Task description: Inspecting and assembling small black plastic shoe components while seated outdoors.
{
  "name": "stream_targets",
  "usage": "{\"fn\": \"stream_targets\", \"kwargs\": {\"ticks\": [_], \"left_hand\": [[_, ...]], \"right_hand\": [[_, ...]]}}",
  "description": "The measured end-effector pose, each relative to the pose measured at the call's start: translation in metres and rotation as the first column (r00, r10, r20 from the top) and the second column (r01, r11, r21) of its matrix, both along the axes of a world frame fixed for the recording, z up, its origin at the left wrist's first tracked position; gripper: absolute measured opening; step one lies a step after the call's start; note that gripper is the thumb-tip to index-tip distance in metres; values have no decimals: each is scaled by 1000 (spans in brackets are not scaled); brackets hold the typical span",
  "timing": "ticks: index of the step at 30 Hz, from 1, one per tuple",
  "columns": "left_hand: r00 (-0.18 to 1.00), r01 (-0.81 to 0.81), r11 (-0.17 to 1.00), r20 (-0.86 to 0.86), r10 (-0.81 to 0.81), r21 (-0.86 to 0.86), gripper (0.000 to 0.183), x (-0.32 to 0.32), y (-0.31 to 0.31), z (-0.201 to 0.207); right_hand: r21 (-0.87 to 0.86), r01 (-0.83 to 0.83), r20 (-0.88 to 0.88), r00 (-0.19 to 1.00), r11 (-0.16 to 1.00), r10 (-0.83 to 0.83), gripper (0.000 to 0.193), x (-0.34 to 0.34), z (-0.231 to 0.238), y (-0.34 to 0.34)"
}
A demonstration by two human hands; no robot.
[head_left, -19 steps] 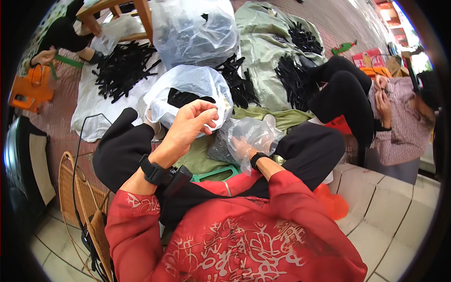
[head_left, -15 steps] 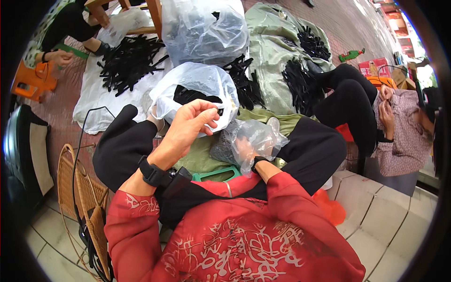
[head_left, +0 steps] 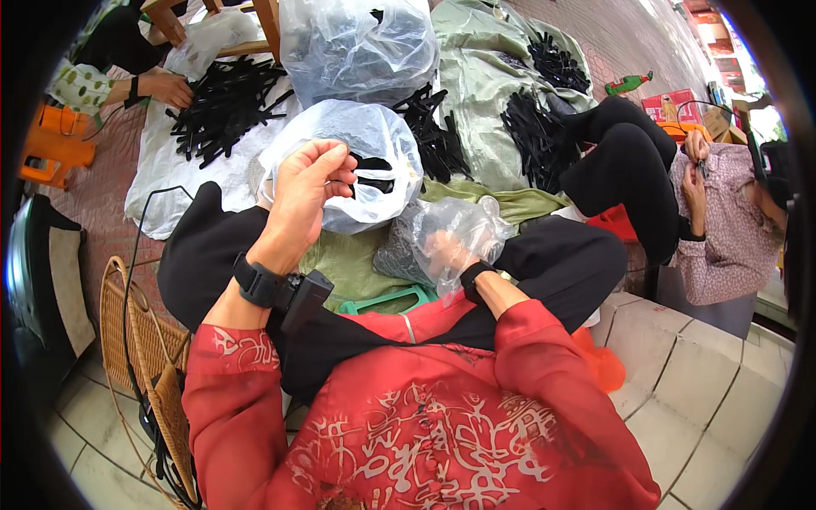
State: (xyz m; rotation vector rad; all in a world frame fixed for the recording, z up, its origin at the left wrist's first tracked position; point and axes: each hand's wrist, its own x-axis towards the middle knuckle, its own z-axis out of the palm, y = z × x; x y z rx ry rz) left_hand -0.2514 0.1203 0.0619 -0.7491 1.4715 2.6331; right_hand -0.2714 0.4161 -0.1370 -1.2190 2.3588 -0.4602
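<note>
My left hand (head_left: 308,183) is raised over the near edge of a white plastic bag (head_left: 293,127) that stands open with black pieces inside. Its fingers are curled, thumb against the index finger. Anything pinched there is too small to make out. Lower and to the right, my right hand (head_left: 449,253) is down in a clear plastic bag (head_left: 480,223) of small greyish things. Film covers its fingers, so their grip is hidden. Both bags are between my legs, near a green cloth (head_left: 344,259) and a green plastic frame (head_left: 387,300).
Heaps of black strips (head_left: 223,115) lie on white and green sheets (head_left: 472,102). A large filled plastic bag (head_left: 361,55) stands behind. One person's hand (head_left: 166,87) reaches in at left; another person (head_left: 722,212) sits at right. A wicker basket (head_left: 140,340) is at my left.
My left hand has shifted left, its fingers curled more tightly. My right hand stays in the clear bag. The hand of the person at left has moved onto the black strips.
</note>
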Motion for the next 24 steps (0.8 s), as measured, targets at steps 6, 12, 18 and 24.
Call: {"fn": "stream_targets", "kwargs": {"ticks": [6, 12, 18, 24], "left_hand": [[1000, 18, 1000, -13, -18, -20, 13, -5, 7, -9], [998, -66, 996, -7, 66, -59, 13, -4, 0, -16], [989, 146, 988, 1, -146, 47, 14, 11, 5, -14], [776, 556, 639, -56, -629, 531, 53, 29, 28, -15]], "right_hand": [[207, 226, 399, 869, 952, -293, 14, -23, 31, 6], [359, 430, 326, 774, 828, -543, 8, -21, 112, 3], [-105, 611, 394, 750, 785, -532, 10, 2, 262, -29], [-196, 497, 308, 849, 845, -428, 12, 14, 300, -97]]}}
